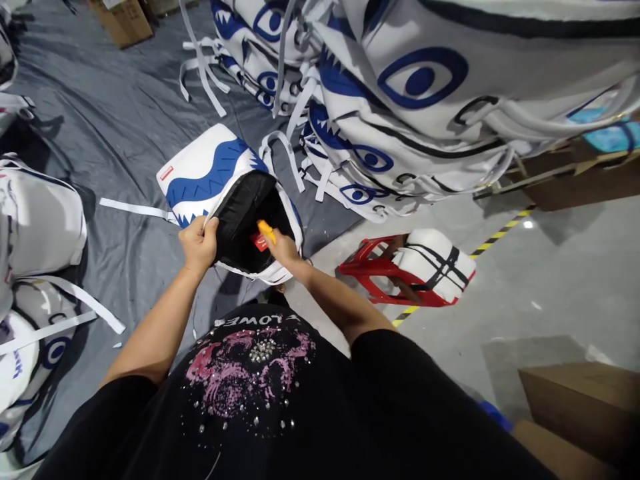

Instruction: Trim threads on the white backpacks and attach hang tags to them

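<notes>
A white backpack (pixel 195 160) with a blue wavy pattern and a small red label lies on the grey sheet, its black-lined opening facing me. My left hand (pixel 199 243) is closed on the left edge of that opening. In my right hand (pixel 281 248), at the right part of the opening, is a small yellow-orange tool (pixel 267 231). Its tip is beside a red tag (pixel 259 241) inside the bag; whether they touch I cannot tell.
Stacked white bags with blue eyes (pixel 370 157) rise at the upper right. More bags (pixel 45 220) lie at left. A red stool (pixel 370 267) with a white strapped cushion (pixel 433 263) stands right. Cardboard boxes (pixel 585 393) are at lower right.
</notes>
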Tool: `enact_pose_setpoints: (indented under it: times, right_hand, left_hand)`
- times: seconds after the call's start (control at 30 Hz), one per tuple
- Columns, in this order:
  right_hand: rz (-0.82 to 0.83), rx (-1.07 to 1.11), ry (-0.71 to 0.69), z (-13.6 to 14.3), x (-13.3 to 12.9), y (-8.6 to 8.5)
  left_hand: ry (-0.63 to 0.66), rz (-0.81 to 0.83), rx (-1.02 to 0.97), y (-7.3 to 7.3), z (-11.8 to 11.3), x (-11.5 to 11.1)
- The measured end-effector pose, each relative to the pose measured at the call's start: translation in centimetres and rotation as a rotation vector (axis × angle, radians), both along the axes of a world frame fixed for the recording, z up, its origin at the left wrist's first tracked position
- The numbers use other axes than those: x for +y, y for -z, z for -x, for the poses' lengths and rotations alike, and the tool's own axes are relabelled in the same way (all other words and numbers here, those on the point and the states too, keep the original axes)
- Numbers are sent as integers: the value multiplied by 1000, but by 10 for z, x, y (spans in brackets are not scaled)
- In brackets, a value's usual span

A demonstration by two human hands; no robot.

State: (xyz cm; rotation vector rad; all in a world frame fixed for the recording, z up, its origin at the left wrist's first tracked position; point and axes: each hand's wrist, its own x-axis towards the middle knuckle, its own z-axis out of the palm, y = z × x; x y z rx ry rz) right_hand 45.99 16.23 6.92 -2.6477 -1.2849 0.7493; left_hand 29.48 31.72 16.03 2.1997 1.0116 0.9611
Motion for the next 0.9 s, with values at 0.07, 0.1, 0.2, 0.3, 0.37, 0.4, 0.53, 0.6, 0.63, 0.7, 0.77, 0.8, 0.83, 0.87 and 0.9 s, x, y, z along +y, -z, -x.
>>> enact_pose_setpoints:
  times: [0.07, 0.1, 0.2, 0.3, 0.37, 0.4, 0.53, 0.6, 0.63, 0.7, 0.77, 0.8, 0.83, 0.87, 0.9]
  right_hand:
    - [-2, 58, -55, 6, -2, -1]
    - [1, 77, -60, 8, -3, -1]
    - [18, 71, 8, 7, -3, -1]
    - [23, 44, 44, 4, -1, -1]
    - [32, 27, 48, 5, -1, -2]
    - [36, 29, 34, 6, -1, -3]
    - [81, 61, -60, 14, -7, -5]
    - [104, 58, -74, 16, -8, -8]
    - [110, 61, -90, 16, -8, -11]
    - [113, 76, -142, 13, -6, -19]
    - [126, 75, -189, 7, 1, -33]
    - [142, 58, -214, 2, 7, -42]
    - [168, 38, -247, -3, 14, -53]
    - [200, 21, -286, -8, 23, -64]
    - [233, 8, -329, -13, 32, -76]
  left_hand:
    - [7, -34, 39, -6, 0, 9]
    - [13, -45, 62, -8, 1, 12]
    - [45, -46, 138, -13, 0, 21]
    - [50, -43, 164, -13, 0, 23]
    - [31, -42, 163, -11, 1, 23]
    - [14, -40, 162, -10, 2, 23]
    - [-58, -53, 192, -5, 6, 24]
    - [-57, -55, 241, -3, 6, 28]
    - [-53, -54, 270, -3, 4, 31]
    - [-54, -58, 320, -5, 1, 33]
    - [-60, -107, 326, -7, -2, 28]
    - [-45, -143, 315, -8, -3, 20]
    - [0, -168, 306, -9, -3, 7]
    - [83, -154, 311, -8, -2, -10]
    - [192, -99, 334, -6, -1, -29]
